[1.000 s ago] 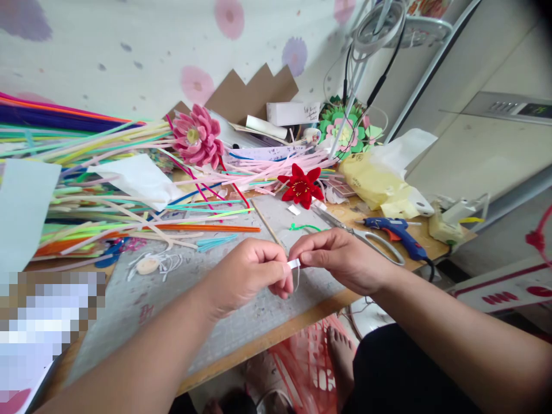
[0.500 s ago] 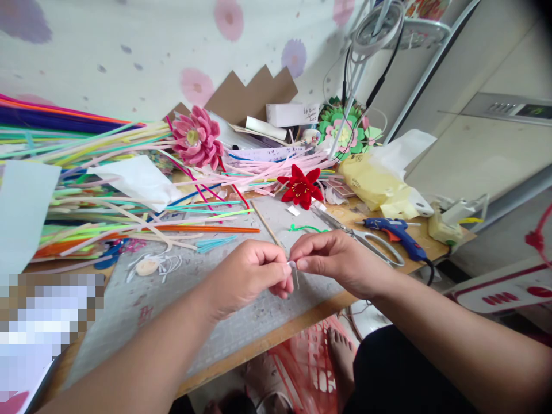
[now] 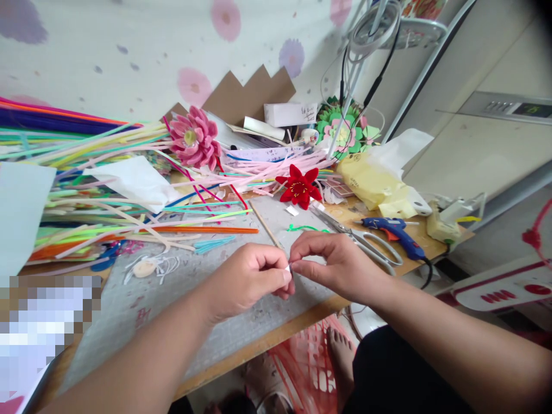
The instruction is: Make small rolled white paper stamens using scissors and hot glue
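Observation:
My left hand (image 3: 252, 277) and my right hand (image 3: 334, 263) meet over the front of the grey cutting mat (image 3: 233, 336). Both are closed in a pinch on a small, thin white strip (image 3: 288, 268), mostly covered by the fingertips. Just beyond the fingers lies a thin wooden stick (image 3: 264, 223) on the mat. A short curled green pipe cleaner (image 3: 302, 228) is behind my right hand. Scissors (image 3: 373, 241) lie close to the right of that hand. Farther back sits a red pipe-cleaner flower (image 3: 299, 188) with a yellow centre.
Bundles of coloured pipe cleaners (image 3: 103, 218) spread over the left and back. A white-stringed disc (image 3: 144, 268) lies on the mat. A pink flower (image 3: 192, 138) stands behind. To the right are a blue glue gun (image 3: 397, 231), a power strip (image 3: 444, 221) and a yellow package (image 3: 371, 181).
My fingertips have drawn closer together. The thin white end that hung below them is now hidden. The view has shifted slightly; the things on the table stay put.

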A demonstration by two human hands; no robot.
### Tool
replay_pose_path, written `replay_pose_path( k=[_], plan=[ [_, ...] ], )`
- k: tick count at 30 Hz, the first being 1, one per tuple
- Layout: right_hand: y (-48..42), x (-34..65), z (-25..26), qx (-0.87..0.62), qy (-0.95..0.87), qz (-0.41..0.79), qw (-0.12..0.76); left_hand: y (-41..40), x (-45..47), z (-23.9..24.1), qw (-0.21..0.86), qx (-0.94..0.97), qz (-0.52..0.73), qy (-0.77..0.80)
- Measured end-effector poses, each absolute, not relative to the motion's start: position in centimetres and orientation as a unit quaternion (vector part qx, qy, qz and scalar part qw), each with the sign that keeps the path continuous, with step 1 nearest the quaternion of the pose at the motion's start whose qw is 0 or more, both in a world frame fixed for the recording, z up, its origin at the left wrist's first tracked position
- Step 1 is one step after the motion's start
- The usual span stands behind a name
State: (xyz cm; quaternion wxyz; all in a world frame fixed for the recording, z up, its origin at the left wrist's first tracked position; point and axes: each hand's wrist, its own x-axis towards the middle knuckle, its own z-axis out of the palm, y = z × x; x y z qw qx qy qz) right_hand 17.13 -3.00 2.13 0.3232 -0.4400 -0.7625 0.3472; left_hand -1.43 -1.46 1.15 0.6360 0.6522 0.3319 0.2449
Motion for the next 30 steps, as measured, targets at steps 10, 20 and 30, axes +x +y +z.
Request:
replay_pose_path(
  k=[10, 20, 30],
  plan=[
    [-3.4, 16.7, 2.2, -0.439, -0.79, 0.266, 0.334, -1.4, -1.3, 0.9, 0.64, 0.646, 0.243, 0.338],
    [-3.6, 16.2, 2.0, -0.449, -0.797, 0.21, 0.346, -1.3, -1.2, 0.9, 0.616, 0.664, 0.247, 0.345],
    [-2.9, 17.8, 2.6, -0.432, -0.705, 0.454, 0.332, -1.4, -1.5, 1.0, 0.625, 0.66, 0.257, 0.327]
  ],
)
